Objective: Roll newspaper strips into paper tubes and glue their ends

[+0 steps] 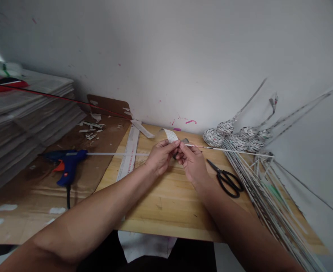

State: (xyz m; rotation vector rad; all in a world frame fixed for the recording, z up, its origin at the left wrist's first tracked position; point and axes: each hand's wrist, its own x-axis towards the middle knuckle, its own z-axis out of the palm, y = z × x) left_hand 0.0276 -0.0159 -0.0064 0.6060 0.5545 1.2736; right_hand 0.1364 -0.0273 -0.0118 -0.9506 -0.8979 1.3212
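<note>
my left hand (161,156) and right hand (191,158) pinch the white printed paper strip (170,136) and thin rolled-paper stick (217,149) over the pale wooden board (166,204), fingertips nearly together.

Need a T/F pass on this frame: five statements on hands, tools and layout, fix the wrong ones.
1. The blue glue gun lies on the brown cardboard. True.
2. The right hand is gripping the scissors. False: they lie on the wooden table, to the right of that hand; its fingers pinch a thin paper stick.
3. The fingers of the left hand and right hand are close together, above the table. True.
4. The woven paper balls sit on top of the stack of sheets. False: they are at the table's back right, by the wall.
5. A white rod extends from the glue gun toward the left hand. True.
</note>
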